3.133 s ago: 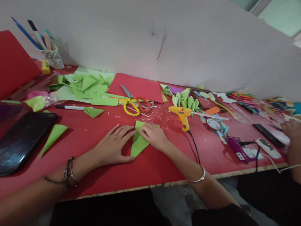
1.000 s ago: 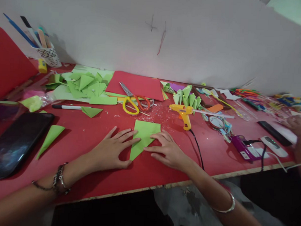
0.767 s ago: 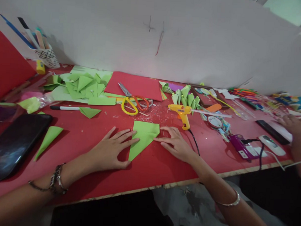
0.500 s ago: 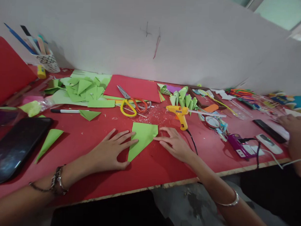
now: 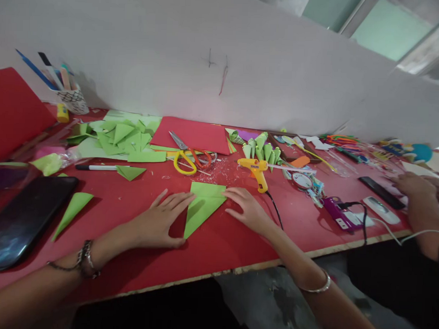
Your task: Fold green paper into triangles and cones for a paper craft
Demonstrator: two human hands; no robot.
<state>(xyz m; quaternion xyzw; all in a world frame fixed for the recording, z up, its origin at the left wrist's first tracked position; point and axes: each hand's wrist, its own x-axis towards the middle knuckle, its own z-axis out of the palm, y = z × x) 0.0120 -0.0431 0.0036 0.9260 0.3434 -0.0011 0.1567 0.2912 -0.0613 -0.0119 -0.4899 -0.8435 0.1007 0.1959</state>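
viewing from afar, i see the left hand (image 5: 159, 223) and the right hand (image 5: 249, 210), both with fingers stretched out, touching opposite edges of the green paper (image 5: 202, 208).

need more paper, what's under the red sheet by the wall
Green and yellowish paper edges show past its right side. Whatever else lies beneath the red sheet is covered.
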